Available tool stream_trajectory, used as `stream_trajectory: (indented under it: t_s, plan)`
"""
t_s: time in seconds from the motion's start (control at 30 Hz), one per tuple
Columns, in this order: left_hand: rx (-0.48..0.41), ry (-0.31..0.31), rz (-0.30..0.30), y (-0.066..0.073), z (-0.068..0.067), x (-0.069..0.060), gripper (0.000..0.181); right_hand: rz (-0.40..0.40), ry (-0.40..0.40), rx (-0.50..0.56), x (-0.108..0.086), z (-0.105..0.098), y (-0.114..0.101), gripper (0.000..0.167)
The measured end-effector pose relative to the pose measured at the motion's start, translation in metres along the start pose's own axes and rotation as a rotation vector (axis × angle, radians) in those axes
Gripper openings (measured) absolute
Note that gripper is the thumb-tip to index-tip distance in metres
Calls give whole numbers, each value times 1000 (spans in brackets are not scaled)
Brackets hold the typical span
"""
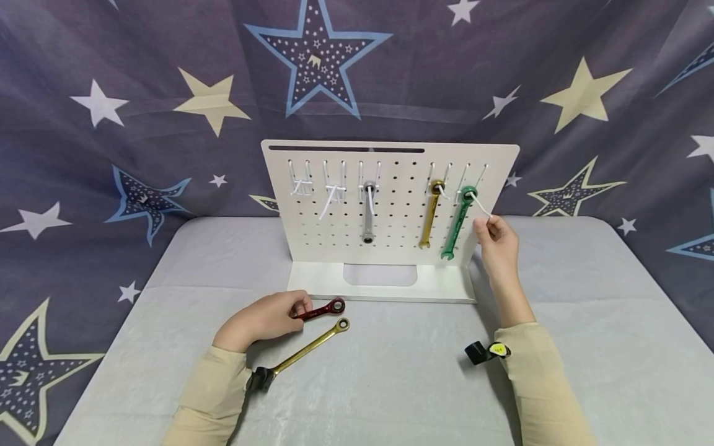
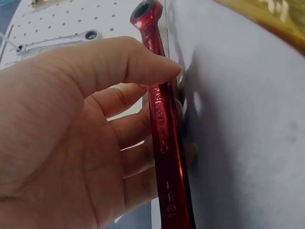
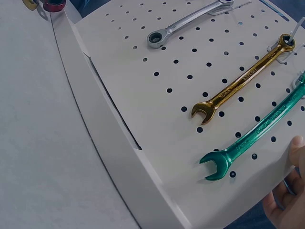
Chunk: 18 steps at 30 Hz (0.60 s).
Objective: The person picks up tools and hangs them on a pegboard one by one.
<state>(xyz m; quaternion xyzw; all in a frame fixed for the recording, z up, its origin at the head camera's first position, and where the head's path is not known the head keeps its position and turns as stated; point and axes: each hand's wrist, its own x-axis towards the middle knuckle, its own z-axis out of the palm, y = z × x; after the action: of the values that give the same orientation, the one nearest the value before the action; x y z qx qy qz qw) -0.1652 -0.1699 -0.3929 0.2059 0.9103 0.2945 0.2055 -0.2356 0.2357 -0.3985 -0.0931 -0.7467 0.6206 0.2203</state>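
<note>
My left hand (image 1: 273, 317) pinches a red wrench (image 1: 320, 311) between thumb and fingers, low over the table; in the left wrist view the thumb lies across the red shaft (image 2: 164, 129). My right hand (image 1: 500, 244) is at the pegboard's right edge, fingertips at the end of the white hook (image 1: 481, 205) that carries the green wrench (image 1: 458, 226). Whether the fingers grip that hook I cannot tell. A gold wrench (image 1: 431, 217) and a silver wrench (image 1: 368, 217) hang on other hooks. Another gold wrench (image 1: 312, 348) lies on the table beside the left hand.
The white pegboard (image 1: 390, 254) stands upright at the table's back. Two hooks at its left, one (image 1: 302, 186) and another (image 1: 333, 195), hold no wrench. A star-patterned cloth (image 1: 413, 74) hangs behind. Black straps are at both wrists, the right one (image 1: 478, 352) above the grey table (image 1: 401, 371).
</note>
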Motion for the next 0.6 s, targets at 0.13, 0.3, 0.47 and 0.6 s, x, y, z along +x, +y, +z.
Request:
stream_trajectory:
  t_s: [0.13, 0.3, 0.47, 0.6]
  plan:
    - [-23, -7, 23, 0, 0, 0, 22, 4, -3, -10, 1, 1, -1, 29]
    - [-53, -23, 70, 1, 0, 1, 21, 0, -1, -5, 0, 2, -2, 31]
    - [-66, -22, 109, -1, 0, 3, 18, 0, 2, 4, -1, 2, -1, 28]
    - [-75, -23, 116, -1, -1, 3, 15, 5, 2, 3, -2, 1, 0, 28]
